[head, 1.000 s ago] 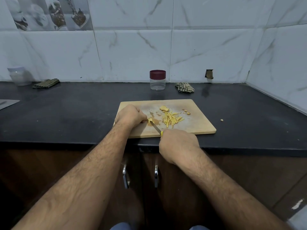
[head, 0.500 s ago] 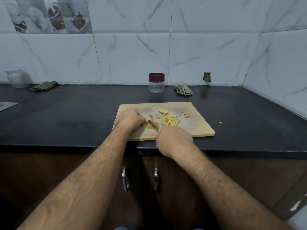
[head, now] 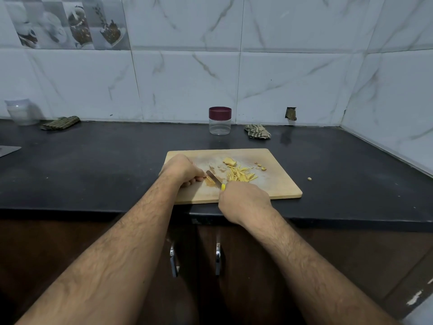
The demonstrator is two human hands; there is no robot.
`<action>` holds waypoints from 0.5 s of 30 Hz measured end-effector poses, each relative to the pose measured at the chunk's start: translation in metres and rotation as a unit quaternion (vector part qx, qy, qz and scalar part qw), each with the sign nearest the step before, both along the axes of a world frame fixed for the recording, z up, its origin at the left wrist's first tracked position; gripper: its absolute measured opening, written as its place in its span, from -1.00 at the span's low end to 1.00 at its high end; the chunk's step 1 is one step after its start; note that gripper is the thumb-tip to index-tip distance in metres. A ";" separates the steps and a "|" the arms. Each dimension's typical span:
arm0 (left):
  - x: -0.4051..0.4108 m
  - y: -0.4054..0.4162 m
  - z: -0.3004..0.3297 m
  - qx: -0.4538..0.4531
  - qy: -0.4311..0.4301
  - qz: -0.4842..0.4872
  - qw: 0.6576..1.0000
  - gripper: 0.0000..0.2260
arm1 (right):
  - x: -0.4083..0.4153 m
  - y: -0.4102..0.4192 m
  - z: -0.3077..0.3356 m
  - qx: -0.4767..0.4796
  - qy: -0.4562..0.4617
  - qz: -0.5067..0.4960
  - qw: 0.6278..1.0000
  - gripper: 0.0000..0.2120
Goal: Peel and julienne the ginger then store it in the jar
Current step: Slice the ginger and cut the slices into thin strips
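Most of the cutting looks done: a loose heap of ginger strips point(head: 240, 175) lies near the middle of the cutting board point(head: 281, 184), with one uncut ginger chunk point(head: 229, 162) just behind it and a few small scraps point(head: 260, 165) off to the right. The left hand point(head: 184, 171) rests on the board with its fingers curled down, pinning what seems to be a thin ginger slice point(head: 209, 181) at the blade, though the piece is too small to make out surely. The right hand point(head: 244, 200) is wrapped round the yellow handle of the knife point(head: 214, 177), whose blade slants toward the left fingertips. By my reading, julienning is well along but unfinished. The jar point(head: 220, 120) stands at the back of the counter point(head: 93, 165), well apart from the board, lid on and apparently empty, so storing is all still to do.
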State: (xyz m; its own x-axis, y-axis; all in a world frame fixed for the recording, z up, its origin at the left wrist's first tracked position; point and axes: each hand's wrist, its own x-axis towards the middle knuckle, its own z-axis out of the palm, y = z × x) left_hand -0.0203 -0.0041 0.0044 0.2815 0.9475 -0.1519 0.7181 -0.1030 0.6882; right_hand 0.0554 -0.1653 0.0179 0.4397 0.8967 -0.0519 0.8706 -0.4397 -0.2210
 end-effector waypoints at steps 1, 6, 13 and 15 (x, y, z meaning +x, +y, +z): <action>0.000 0.000 0.001 -0.005 -0.004 -0.002 1.000 -0.74 | 0.000 0.002 0.000 -0.003 0.001 0.000 1.000 -0.74; 0.002 0.000 0.002 -0.017 -0.011 -0.003 1.000 -0.74 | 0.000 0.007 -0.001 -0.007 0.003 -0.001 1.000 -0.74; 0.003 0.001 0.001 -0.019 -0.012 -0.008 1.000 -0.74 | 0.003 0.011 -0.002 -0.014 -0.003 0.005 1.000 -0.75; 0.004 0.001 0.002 -0.021 -0.010 -0.008 1.000 -0.74 | 0.004 0.012 -0.003 -0.014 -0.002 0.006 1.000 -0.74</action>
